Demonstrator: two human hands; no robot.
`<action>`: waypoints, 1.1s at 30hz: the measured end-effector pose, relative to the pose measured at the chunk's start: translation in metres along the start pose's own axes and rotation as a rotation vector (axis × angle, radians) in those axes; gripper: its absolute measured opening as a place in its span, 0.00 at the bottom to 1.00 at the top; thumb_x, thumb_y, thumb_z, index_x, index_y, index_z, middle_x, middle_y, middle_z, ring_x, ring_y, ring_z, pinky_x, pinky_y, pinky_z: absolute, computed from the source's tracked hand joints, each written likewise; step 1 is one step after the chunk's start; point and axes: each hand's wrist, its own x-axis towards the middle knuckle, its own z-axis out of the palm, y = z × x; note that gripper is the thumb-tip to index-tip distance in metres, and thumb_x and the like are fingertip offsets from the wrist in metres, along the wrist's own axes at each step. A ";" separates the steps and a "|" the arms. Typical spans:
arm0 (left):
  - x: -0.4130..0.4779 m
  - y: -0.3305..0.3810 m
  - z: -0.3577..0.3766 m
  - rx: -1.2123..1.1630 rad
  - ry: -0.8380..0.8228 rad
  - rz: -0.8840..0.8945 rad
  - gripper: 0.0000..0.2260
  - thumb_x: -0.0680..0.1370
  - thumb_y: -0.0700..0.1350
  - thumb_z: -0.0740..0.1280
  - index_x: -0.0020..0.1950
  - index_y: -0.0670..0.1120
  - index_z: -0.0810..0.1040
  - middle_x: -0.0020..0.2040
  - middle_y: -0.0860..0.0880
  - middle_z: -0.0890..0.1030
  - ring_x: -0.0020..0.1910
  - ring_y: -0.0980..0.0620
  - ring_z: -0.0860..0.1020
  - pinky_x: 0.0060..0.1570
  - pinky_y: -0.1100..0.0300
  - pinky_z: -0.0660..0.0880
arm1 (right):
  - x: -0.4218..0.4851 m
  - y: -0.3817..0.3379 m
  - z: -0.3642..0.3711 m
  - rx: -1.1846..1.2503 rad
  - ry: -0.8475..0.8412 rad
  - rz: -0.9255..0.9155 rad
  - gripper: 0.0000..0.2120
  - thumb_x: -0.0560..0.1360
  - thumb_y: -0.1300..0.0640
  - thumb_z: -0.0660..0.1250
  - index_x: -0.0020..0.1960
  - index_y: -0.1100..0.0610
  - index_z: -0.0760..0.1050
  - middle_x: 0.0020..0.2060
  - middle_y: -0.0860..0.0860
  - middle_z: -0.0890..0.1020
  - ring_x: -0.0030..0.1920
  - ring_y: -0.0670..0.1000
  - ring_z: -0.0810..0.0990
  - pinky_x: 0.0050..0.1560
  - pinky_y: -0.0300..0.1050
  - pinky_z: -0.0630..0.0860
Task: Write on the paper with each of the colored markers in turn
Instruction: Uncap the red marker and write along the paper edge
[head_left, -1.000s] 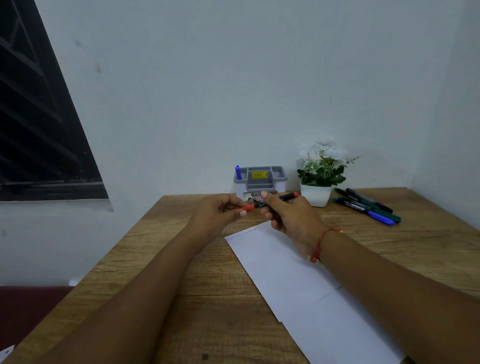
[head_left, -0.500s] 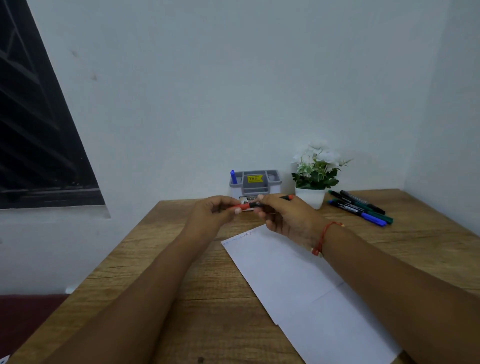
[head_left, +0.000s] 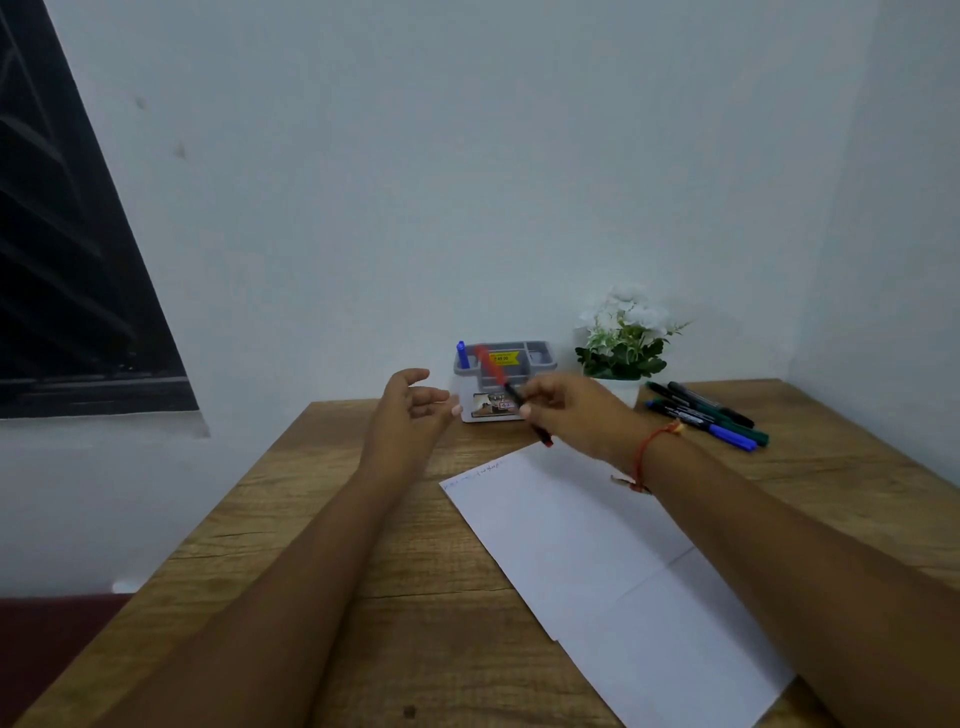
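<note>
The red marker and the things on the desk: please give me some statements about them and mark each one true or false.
1. The right hand holds the red marker. True.
2. The left hand also grips the red marker. False: its fingers are open and apart from it.
3. A blue marker stands in the pen holder. True.
4. The paper is blank. False: faint writing runs along its far edge.
5. The other markers lie on the desk to the left of the pen holder. False: they lie to the right, beyond the potted plant.
</note>
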 end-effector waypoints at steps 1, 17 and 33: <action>0.000 -0.002 0.000 0.050 0.012 0.013 0.23 0.74 0.44 0.74 0.66 0.49 0.69 0.53 0.49 0.81 0.54 0.51 0.80 0.49 0.62 0.76 | 0.002 -0.003 -0.002 -0.075 0.115 -0.015 0.06 0.80 0.58 0.69 0.56 0.51 0.79 0.45 0.45 0.81 0.45 0.44 0.80 0.45 0.35 0.77; -0.002 -0.001 -0.001 0.276 -0.095 0.076 0.25 0.75 0.44 0.73 0.70 0.47 0.68 0.47 0.56 0.77 0.45 0.60 0.77 0.42 0.70 0.71 | 0.082 -0.013 -0.020 -0.464 0.478 0.064 0.13 0.81 0.54 0.65 0.64 0.56 0.76 0.52 0.59 0.85 0.51 0.60 0.83 0.49 0.49 0.78; -0.007 0.005 0.001 0.337 -0.151 0.059 0.28 0.75 0.46 0.73 0.72 0.48 0.66 0.51 0.53 0.78 0.46 0.59 0.77 0.46 0.67 0.73 | 0.030 -0.026 -0.012 -0.456 0.466 -0.051 0.13 0.79 0.58 0.70 0.62 0.58 0.80 0.55 0.56 0.86 0.56 0.56 0.84 0.60 0.50 0.80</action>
